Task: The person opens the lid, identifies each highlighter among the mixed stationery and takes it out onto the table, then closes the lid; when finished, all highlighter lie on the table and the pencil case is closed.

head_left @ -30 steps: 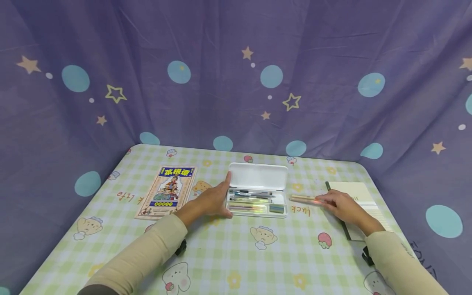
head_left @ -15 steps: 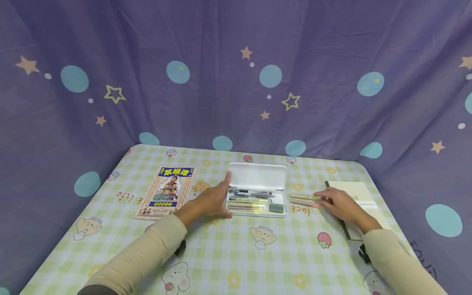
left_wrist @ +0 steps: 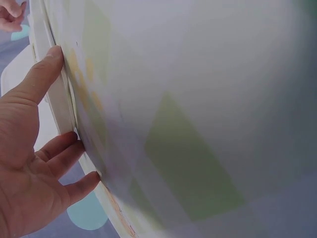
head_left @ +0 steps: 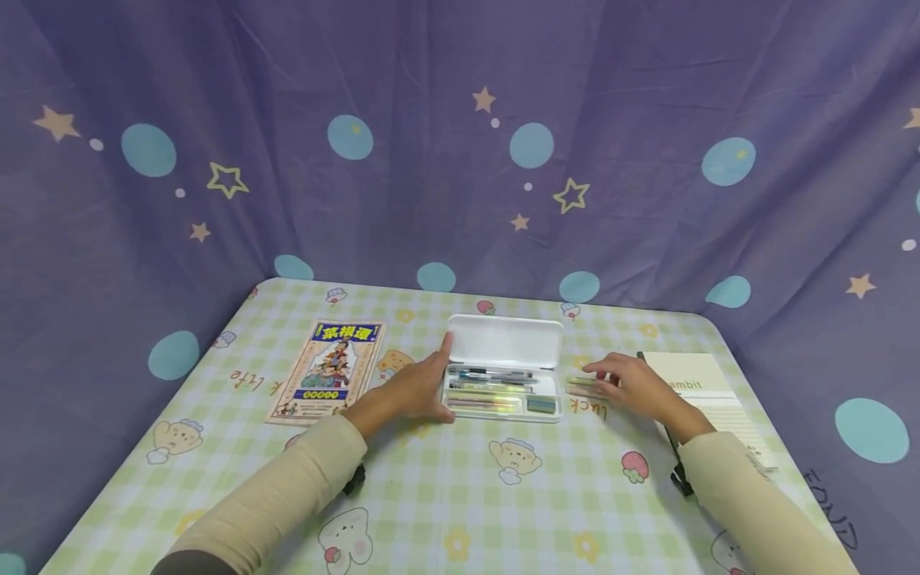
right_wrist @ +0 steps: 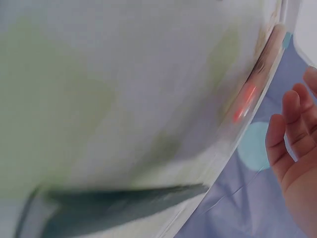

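Observation:
In the head view an opened white pencil case [head_left: 505,339] holds several pens and a small dark eraser-like block [head_left: 541,405]. My left hand [head_left: 413,390] rests against its left side, thumb at the near corner and a finger along the raised lid. The left wrist view shows that hand [left_wrist: 29,163] touching the edge with extended fingers. Just right of the case lie a yellow-green pen [head_left: 580,380] and a pinkish pen [head_left: 585,391]. My right hand [head_left: 636,386] hovers over their right ends, fingers loosely bent; the right wrist view shows no pen in its visible fingers [right_wrist: 292,116].
A colourful booklet [head_left: 331,371] lies left of the case. On the right is a cream notebook [head_left: 700,383] with a dark spine, partly under my right forearm. A patterned purple curtain [head_left: 460,160] hangs behind the checked table [head_left: 431,495].
My right hand has moved left over the two pens, uncovering more of the notebook. The pens, earlier close together, have spread slightly apart. My left hand has stayed at the case.

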